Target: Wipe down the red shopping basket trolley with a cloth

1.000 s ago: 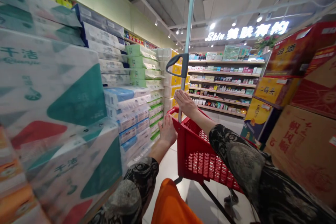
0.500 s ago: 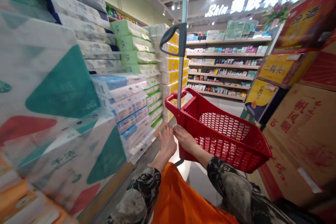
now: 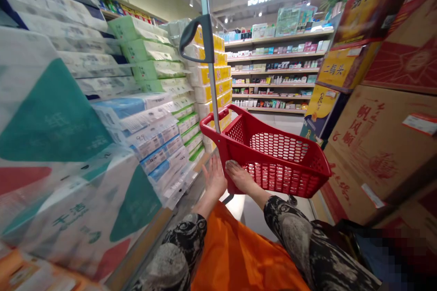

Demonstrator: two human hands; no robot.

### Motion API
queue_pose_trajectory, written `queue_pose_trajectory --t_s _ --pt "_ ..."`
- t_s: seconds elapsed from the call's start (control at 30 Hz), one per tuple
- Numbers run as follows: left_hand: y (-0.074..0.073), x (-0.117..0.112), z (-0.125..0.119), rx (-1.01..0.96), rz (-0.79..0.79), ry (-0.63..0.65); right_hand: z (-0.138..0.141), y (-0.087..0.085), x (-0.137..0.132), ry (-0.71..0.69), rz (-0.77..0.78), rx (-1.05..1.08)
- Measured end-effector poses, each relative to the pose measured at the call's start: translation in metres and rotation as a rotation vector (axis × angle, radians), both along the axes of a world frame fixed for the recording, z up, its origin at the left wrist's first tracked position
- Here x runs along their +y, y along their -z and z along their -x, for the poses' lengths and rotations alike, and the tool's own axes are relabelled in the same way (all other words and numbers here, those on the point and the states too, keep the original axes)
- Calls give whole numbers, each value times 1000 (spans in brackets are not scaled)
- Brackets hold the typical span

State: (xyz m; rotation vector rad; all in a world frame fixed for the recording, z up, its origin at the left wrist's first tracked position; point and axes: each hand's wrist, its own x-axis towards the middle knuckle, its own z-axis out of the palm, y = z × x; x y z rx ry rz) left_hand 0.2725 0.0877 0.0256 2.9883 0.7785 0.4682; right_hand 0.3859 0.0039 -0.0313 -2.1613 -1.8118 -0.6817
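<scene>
A red plastic shopping basket [image 3: 283, 159] with perforated sides stands tilted in front of me, with a tall metal pull rod [image 3: 214, 93] and a dark grey grip [image 3: 196, 38] at its near-left end. My left hand [image 3: 215, 179] is beside the basket's left end, fingers stretched and apart, holding nothing. My right hand [image 3: 241, 176] lies with extended fingers at the near side wall of the basket. Its fingertips look pale grey; whether something thin is under them I cannot tell. Both forearms wear black-and-grey patterned sleeves [image 3: 290, 227].
Stacked tissue packs [image 3: 160, 141] and large white-and-teal paper packs [image 3: 75, 204] line the left side. Cardboard cartons [image 3: 385, 132] are piled on the right. Shelves [image 3: 273, 72] of small boxes and bottles stand ahead. Orange cloth [image 3: 235, 254] covers my lap area.
The whole view has shifted, so the basket, rod and stacks appear further left. My hands have parted slightly, and the right one is now over the basket's side wall.
</scene>
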Motion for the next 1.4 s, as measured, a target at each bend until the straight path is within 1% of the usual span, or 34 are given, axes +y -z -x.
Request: queue_pose_trajectory --t_s 0.03,0.07,0.1,0.17,0.23,0.27,0.3,0.33,0.37,0.53,0.57,0.6,0.63,0.67,0.73,0.8,0.87,0.9,0.93,1.0,1.07,1.13,1.17,1.23,1.3,1.4 --pt "1 -1 0 11 1 7 1 0 -5 -13 -9 5" --pt "2 -3 0 23 4 12 0 -4 -10 -31 -35 6" --pt "3 -4 0 36 10 15 -1 -11 -15 -45 -77 3" --pt "3 -8 -3 51 17 20 -8 -33 -24 -51 -182 -15" --pt "3 -15 -7 49 21 22 -18 -52 -33 -14 -261 -32" --pt "3 -19 -9 44 20 23 -23 -57 -37 9 -275 -35" --pt "3 -23 -11 38 18 27 -27 -58 -41 26 -269 -33" --pt "4 -28 -12 37 14 38 -29 -55 -45 37 -248 -28" --pt "6 -33 -14 42 8 52 -31 -48 -49 46 -216 -21" --pt "22 -52 -14 79 -32 139 -23 7 -68 81 -66 3" --pt "26 -56 -14 89 -32 152 -21 14 -72 80 -56 6" --pt "29 -60 -14 100 -30 167 -19 17 -76 79 -58 9" --pt "32 -64 -14 109 -27 183 -19 17 -81 77 -75 11" --pt "34 -68 -15 114 -26 196 -19 13 -86 77 -106 12" --pt "34 -77 -17 117 -24 204 -23 -2 -97 83 -198 6" --pt "30 -87 -21 119 -22 203 -31 -19 -109 106 -281 -1" --pt "24 -98 -26 121 -19 220 -40 -27 -121 140 -315 1" --pt "21 -102 -28 118 -21 237 -43 -26 -127 153 -307 7" --pt "19 -107 -30 113 -27 258 -45 -22 -133 161 -286 16" --pt "17 -116 -32 104 -46 301 -43 -5 -142 175 -229 37" --pt "18 -124 -34 100 -64 344 -37 17 -149 197 -193 57" --pt "22 -132 -35 104 -68 384 -30 35 -155 211 -198 69" --pt "24 -135 -36 108 -67 400 -28 40 -159 207 -213 70" --pt "26 -141 -40 116 -65 422 -27 39 -167 198 -271 72" --pt "24 -147 -45 120 -66 427 -30 27 -177 224 -357 68" --pt "17 -158 -54 114 -69 431 -43 7 -197 315 -471 38"
